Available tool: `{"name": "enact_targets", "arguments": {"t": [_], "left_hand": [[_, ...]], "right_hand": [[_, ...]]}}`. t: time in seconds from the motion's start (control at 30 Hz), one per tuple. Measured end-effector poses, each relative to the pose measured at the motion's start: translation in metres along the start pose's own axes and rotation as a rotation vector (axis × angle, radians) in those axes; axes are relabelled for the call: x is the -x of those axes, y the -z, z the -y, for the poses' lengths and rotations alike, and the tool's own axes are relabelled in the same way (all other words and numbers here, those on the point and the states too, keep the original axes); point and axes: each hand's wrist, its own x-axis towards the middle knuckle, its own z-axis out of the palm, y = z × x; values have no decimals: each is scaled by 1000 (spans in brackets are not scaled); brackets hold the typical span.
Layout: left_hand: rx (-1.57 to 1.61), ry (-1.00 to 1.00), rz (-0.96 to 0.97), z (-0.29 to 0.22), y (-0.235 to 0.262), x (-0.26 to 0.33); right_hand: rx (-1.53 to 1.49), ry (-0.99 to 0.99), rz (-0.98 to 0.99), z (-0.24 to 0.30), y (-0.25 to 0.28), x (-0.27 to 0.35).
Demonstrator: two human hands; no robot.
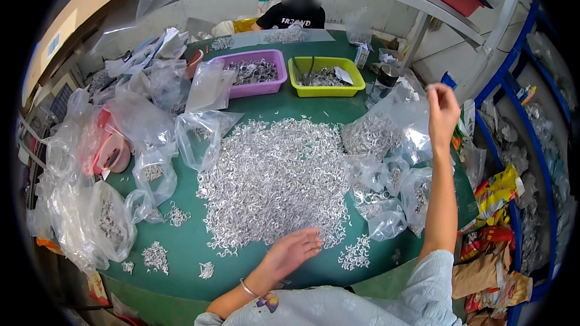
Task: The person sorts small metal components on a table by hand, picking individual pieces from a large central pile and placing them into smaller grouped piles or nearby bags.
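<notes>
My left hand [291, 255] is held low at the near edge of a wide heap of small silvery metal hooks [275, 181], fingers stretched out and nothing seen in them. My right hand [444, 111] is raised at the far right, beyond a clear plastic bag [417, 122] filled with similar metal pieces. Its fingers are pinched together; a tiny greyish bit shows at the tips, too small to name. To the right of my left hand lies a small separate pile of hooks [355, 252].
A purple basket [283, 66] and a yellow-green basket [329, 92] of metal parts stand behind the heap. Clear bags [109, 220] crowd the left side, beside a pink container [113, 156]. A person [296, 15] sits opposite. Blue shelving [507, 78] stands at right.
</notes>
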Motion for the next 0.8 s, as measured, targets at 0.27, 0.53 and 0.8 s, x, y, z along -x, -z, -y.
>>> {"name": "enact_targets", "arguments": {"t": [0.27, 0.53, 0.8], "left_hand": [[-72, -203, -93, -20, 14, 19], [-1111, -718, -353, -30, 13, 5], [-2491, -656, -349, -32, 47, 16]], "right_hand": [[348, -3, 357, 3, 1, 19], [10, 31, 1373, 84, -19, 224], [282, 242, 1127, 91, -60, 301]]}}
